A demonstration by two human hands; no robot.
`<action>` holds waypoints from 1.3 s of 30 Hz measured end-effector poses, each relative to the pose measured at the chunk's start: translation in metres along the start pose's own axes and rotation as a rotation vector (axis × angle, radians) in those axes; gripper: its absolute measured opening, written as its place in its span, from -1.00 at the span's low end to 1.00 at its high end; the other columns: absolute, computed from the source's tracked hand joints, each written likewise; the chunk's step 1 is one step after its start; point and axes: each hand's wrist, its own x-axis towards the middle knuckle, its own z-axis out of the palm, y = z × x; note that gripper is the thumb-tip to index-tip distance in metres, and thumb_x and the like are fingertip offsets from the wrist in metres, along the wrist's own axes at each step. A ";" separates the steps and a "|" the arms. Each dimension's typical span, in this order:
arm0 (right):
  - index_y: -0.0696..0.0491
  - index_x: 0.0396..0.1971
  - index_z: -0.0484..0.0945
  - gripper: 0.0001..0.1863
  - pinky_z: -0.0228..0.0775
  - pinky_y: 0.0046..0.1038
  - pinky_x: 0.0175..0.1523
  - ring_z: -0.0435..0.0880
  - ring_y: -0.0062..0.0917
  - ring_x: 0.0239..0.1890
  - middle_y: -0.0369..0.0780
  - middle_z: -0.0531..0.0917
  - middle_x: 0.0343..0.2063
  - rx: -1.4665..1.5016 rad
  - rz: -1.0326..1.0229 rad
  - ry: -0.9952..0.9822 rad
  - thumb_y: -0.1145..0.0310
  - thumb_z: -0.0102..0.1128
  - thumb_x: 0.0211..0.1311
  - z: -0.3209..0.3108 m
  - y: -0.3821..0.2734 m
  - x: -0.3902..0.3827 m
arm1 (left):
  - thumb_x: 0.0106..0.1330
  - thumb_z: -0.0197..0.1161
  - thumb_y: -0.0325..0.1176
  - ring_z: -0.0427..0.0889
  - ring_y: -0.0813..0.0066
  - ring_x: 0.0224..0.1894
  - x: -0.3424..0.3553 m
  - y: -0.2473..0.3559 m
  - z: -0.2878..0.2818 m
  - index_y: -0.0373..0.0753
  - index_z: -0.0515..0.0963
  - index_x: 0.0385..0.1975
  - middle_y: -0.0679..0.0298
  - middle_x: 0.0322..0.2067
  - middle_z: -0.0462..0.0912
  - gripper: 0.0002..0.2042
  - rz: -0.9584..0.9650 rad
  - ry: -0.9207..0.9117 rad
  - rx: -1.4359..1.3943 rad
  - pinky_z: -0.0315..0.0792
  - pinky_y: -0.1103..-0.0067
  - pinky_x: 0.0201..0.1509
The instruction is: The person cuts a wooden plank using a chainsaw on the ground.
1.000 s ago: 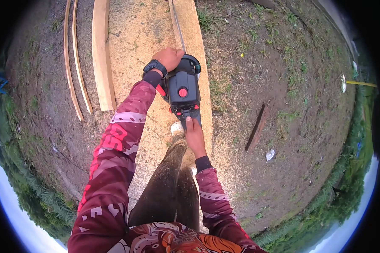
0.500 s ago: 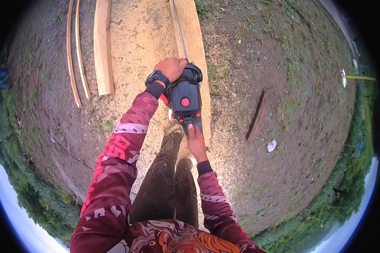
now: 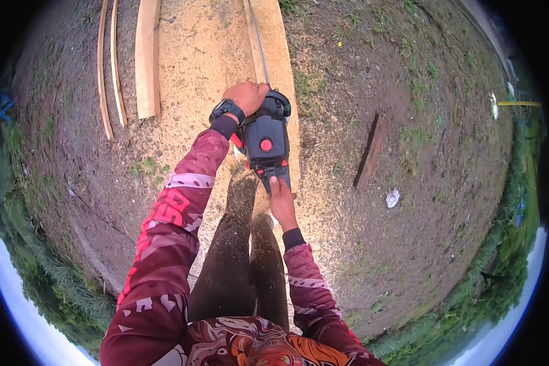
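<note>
A black chainsaw (image 3: pixel 267 131) with a red round cap points away from me, low over a long wooden plank (image 3: pixel 280 49). Its thin guide bar (image 3: pixel 259 46) runs forward along the plank's upper face, near the left edge. My left hand (image 3: pixel 246 97), with a dark watch at the wrist, is closed round the front handle. Around the rear handle (image 3: pixel 274 175) my right hand (image 3: pixel 282 201) is wrapped, thumb on top. The trigger side of that grip is hidden beneath.
Pale sawdust (image 3: pixel 195 61) covers the ground around the plank. To the left lie a thick board (image 3: pixel 147 61) and two thin strips (image 3: pixel 116 67). A dark brown wood piece (image 3: pixel 369 151) and a crumpled whitish scrap (image 3: pixel 393 198) lie on the right. My legs (image 3: pixel 229 262) stand close behind the saw.
The boards on the left and the ground now sit slightly higher in the view, as my body has edged forward. Both hands keep their grip on the chainsaw.
</note>
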 end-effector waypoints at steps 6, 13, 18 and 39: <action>0.22 0.04 0.53 -0.43 0.37 -0.18 -0.04 0.56 -0.12 -0.19 0.03 0.61 -0.27 0.013 0.045 -0.035 -0.06 -0.14 0.63 -0.006 0.022 -0.035 | 0.44 -0.09 0.06 0.70 -0.23 -0.16 -0.040 0.002 0.024 -0.27 0.72 -0.29 -0.11 -0.24 0.74 -0.46 0.041 0.042 0.007 0.57 0.09 -0.06; 0.18 0.08 0.52 -0.44 0.39 -0.06 0.16 0.60 0.18 0.07 0.19 0.66 -0.09 0.085 0.122 -0.079 -0.06 -0.15 0.62 -0.022 0.037 -0.084 | 0.45 -0.08 0.04 0.71 -0.25 -0.21 -0.090 0.023 0.033 -0.25 0.72 -0.32 -0.11 -0.29 0.74 -0.48 0.015 0.005 -0.027 0.58 0.08 -0.06; 0.18 0.09 0.51 -0.44 0.39 -0.05 0.15 0.60 0.18 0.04 0.18 0.66 -0.12 0.046 0.120 -0.082 -0.06 -0.15 0.62 -0.016 0.034 -0.085 | 0.46 -0.09 0.06 0.72 -0.22 -0.22 -0.091 0.013 0.031 -0.23 0.73 -0.33 -0.10 -0.30 0.74 -0.48 0.009 -0.022 -0.023 0.59 0.09 -0.07; 0.17 0.04 0.56 -0.41 0.37 0.01 0.10 0.59 0.21 -0.01 0.19 0.68 -0.15 0.006 0.024 -0.047 -0.11 -0.16 0.61 0.007 -0.085 0.063 | 0.46 -0.15 0.08 0.70 -0.21 -0.03 0.102 -0.035 -0.026 -0.21 0.73 -0.14 -0.12 -0.08 0.73 -0.44 0.135 0.002 0.132 0.55 0.10 0.10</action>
